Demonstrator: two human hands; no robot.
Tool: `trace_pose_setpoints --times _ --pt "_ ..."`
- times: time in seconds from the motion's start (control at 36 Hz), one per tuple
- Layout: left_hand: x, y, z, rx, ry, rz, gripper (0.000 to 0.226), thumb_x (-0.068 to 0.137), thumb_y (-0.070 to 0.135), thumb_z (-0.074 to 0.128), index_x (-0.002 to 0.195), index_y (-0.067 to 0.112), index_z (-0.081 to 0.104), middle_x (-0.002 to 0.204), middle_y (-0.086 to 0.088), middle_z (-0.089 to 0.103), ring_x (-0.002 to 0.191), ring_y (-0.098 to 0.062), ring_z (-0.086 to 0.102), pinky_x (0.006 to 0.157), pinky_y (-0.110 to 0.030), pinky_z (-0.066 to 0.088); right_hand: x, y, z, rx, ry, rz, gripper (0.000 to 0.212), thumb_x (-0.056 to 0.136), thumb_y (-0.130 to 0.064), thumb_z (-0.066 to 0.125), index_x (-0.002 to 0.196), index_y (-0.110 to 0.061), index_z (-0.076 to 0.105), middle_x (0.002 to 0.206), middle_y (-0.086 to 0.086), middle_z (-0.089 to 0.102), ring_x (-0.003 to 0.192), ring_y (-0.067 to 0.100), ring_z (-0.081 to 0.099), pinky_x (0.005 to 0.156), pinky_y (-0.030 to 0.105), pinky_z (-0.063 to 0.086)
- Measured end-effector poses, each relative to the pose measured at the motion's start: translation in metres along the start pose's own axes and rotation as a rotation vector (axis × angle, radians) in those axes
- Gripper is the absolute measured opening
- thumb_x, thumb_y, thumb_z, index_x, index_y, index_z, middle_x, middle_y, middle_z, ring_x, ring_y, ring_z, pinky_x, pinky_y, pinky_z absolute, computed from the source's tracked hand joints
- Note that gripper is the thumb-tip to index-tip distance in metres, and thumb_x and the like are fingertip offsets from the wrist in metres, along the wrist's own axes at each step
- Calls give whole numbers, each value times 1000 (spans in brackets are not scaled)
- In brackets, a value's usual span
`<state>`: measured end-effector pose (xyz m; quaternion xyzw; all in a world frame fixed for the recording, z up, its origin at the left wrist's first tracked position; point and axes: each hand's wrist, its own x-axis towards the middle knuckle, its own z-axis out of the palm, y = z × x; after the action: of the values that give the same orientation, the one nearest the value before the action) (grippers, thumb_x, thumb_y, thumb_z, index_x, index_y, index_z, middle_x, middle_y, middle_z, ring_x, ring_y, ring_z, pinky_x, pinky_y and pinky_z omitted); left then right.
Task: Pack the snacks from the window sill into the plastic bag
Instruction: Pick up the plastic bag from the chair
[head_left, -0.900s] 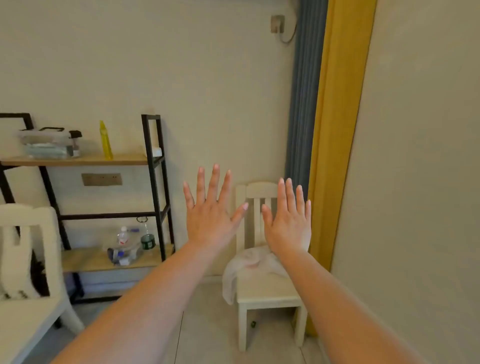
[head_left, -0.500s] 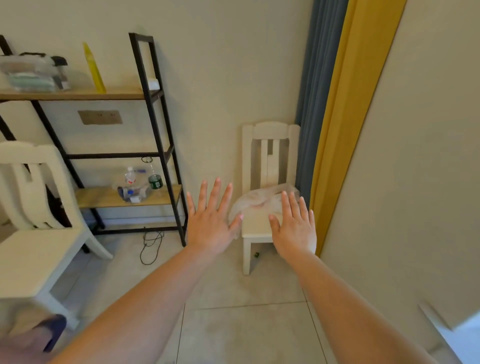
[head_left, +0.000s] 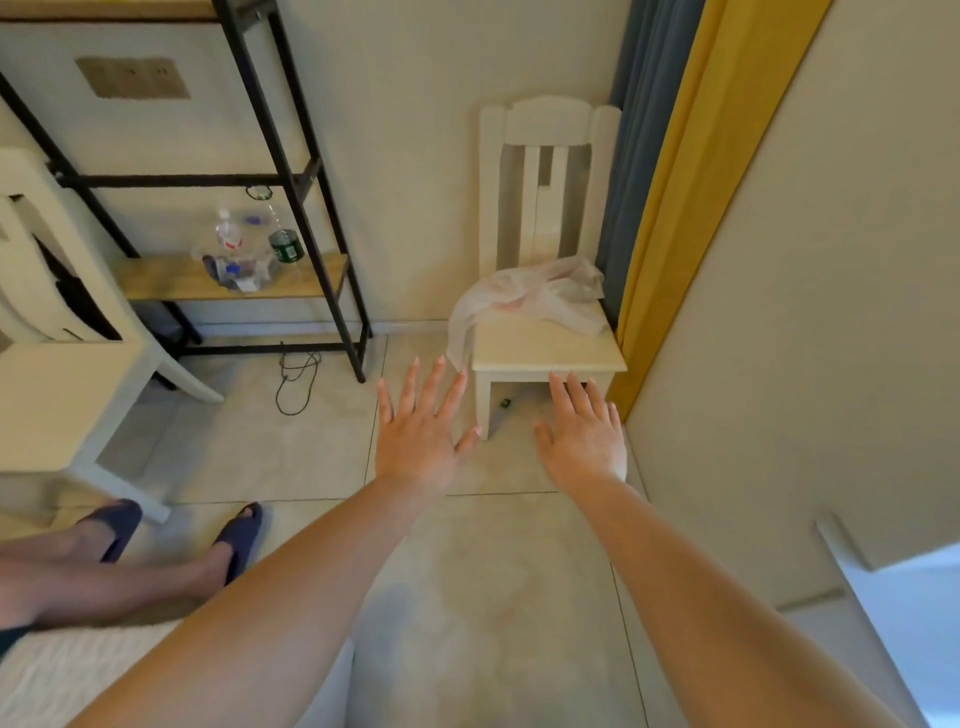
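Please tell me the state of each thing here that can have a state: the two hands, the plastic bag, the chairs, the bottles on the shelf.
left hand: open, fingers spread, holds nothing
right hand: open, holds nothing
plastic bag: crumpled, lying on the seat, one corner hanging over its left edge
small white chair: upright, against the wall
bottles: on the lower shelf, some lying down
black cable: loose on the floor

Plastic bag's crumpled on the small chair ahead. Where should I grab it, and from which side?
Pinch the raised, bunched folds of the plastic bag near the chair back, coming down from above and in front. The film lies limp, with one corner hanging off the seat's left edge, so a top pinch probably gathers it best. Both the left hand and the right hand are empty.
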<state>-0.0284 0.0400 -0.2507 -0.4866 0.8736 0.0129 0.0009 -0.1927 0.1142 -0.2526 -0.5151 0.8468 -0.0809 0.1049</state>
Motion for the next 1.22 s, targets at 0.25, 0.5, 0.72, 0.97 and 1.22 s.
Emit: trace_pose_setpoints --times 0.25,0.5,0.72,0.97,1.22 --pt "30 10 31 -78 -128 0 63 97 55 20 150 30 -3 159 5 -10 145 -20 -18 116 -50 -10 33 15 28 9 -110 55 62 100 -42 28 151 -25 -2 160 -2 -4 147 19 -4 120 38 3" --pt "124 -11 53 -82 -167 52 63 98 52 21 150 29 -4 159 5 -5 145 -20 -14 116 -50 -9 124 -1 45 -24 -125 102 63 100 -42 30 151 -23 -1 160 0 -1 147 20 -1 120 38 6" --pt "228 -36 60 -68 -193 139 62 98 51 23 151 29 -2 159 5 -3 146 -20 -12 113 -48 -13 214 -15 52 -4 -163 206 64 100 -40 32 152 -23 -1 160 0 1 147 21 -1 120 38 7" --pt "322 -28 70 -67 -248 211 60 99 50 21 151 29 -1 159 5 -3 146 -20 -12 115 -49 -10 300 -3 52 -5 -204 262 62 100 -39 31 151 -22 1 160 1 3 147 21 2 120 36 10" --pt "425 -1 87 -34 -300 163 62 98 52 20 150 29 -3 159 4 -6 146 -20 -13 117 -49 -8 401 40 48 -2 -251 226 58 100 -39 32 151 -20 11 157 2 13 144 22 15 114 37 24"
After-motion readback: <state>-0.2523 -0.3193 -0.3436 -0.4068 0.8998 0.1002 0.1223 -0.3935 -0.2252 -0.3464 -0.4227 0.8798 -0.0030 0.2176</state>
